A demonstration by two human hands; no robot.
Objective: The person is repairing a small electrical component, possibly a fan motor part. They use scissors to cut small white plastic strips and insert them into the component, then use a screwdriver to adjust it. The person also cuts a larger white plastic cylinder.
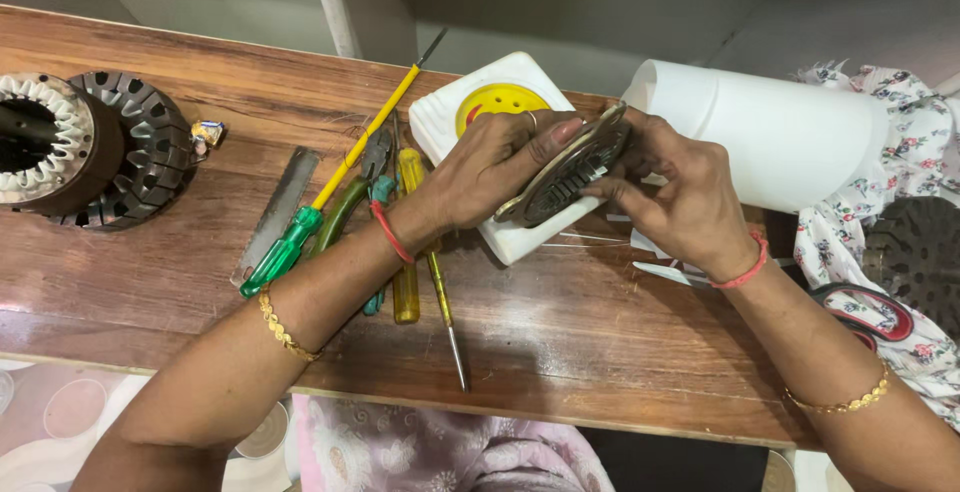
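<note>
Between left hand [490,167] and right hand [680,197] (both gripping): slotted metal disc [568,174].

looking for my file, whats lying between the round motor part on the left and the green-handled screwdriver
In the head view, a flat metal file lies between the motor part and the screwdriver, with a small wrapped bit nearer the motor part.

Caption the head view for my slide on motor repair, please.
Both hands hold a slotted metal disc above a wooden bench.
</note>
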